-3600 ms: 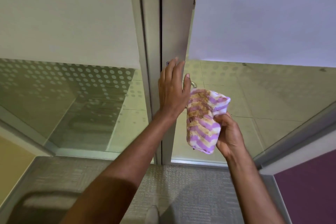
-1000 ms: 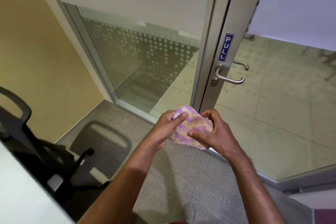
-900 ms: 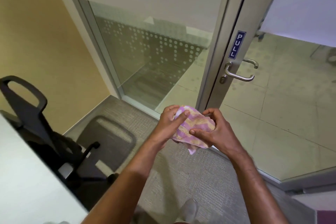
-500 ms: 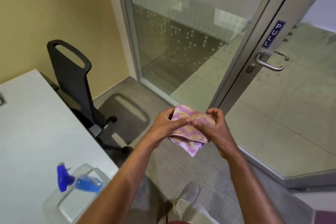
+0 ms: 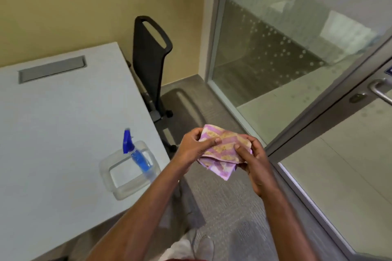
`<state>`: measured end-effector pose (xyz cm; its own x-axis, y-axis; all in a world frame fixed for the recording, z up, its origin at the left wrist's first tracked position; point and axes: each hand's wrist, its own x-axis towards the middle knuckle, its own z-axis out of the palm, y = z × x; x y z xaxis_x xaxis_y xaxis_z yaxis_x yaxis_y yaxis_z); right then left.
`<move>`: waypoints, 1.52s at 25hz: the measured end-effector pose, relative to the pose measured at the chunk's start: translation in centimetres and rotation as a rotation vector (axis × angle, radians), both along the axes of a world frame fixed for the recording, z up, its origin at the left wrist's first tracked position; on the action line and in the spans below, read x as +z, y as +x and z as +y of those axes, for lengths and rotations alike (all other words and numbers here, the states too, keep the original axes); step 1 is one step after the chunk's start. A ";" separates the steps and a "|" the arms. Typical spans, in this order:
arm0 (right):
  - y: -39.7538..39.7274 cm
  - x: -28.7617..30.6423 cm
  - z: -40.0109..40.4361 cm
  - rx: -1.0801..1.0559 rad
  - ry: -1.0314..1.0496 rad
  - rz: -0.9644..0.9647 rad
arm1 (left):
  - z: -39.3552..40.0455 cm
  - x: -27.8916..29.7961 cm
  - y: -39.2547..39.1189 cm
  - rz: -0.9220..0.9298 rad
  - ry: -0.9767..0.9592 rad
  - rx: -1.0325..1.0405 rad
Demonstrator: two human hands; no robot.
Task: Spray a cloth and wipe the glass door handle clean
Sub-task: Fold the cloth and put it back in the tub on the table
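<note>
Both hands, left hand (image 5: 194, 146) and right hand (image 5: 252, 155), pinch the cloth (image 5: 222, 150), folding it. Next, I think: grab the spray (image 5: 137, 154).

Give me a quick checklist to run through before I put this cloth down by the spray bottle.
1. Cloth held securely: ok, the left hand and right hand both grip it.
2. Cloth folded up: ok, bunched in layers.
3. Spray bottle within view: ok, it lies in the clear container on the table.
4. Room in the container for the cloth: ok, bare space beside the bottle.
5. Door handle wiped clean: cannot tell, it sits at the frame edge.
</note>
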<state>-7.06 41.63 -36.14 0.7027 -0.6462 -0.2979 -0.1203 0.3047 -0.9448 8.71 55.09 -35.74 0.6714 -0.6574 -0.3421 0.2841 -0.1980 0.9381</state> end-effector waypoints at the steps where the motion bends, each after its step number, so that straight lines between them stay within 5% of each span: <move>1: 0.3 -0.7 0.8 0.004 0.018 0.006 | 1.3 -0.8 -0.3 0.034 0.001 0.016; 12: 5.8 -8.1 18.0 0.200 0.376 0.160 | 21.6 -7.0 0.5 0.276 0.072 0.350; 18: 12.5 -10.3 26.6 0.334 0.021 0.326 | 29.5 -9.3 7.2 0.130 0.254 0.466; 25: 19.2 -13.9 32.2 0.361 -0.481 0.245 | 30.6 -13.0 15.5 0.040 0.338 0.426; 38: 22.4 -18.8 32.1 0.578 -0.601 0.568 | 28.6 -17.2 17.7 -0.297 0.683 0.066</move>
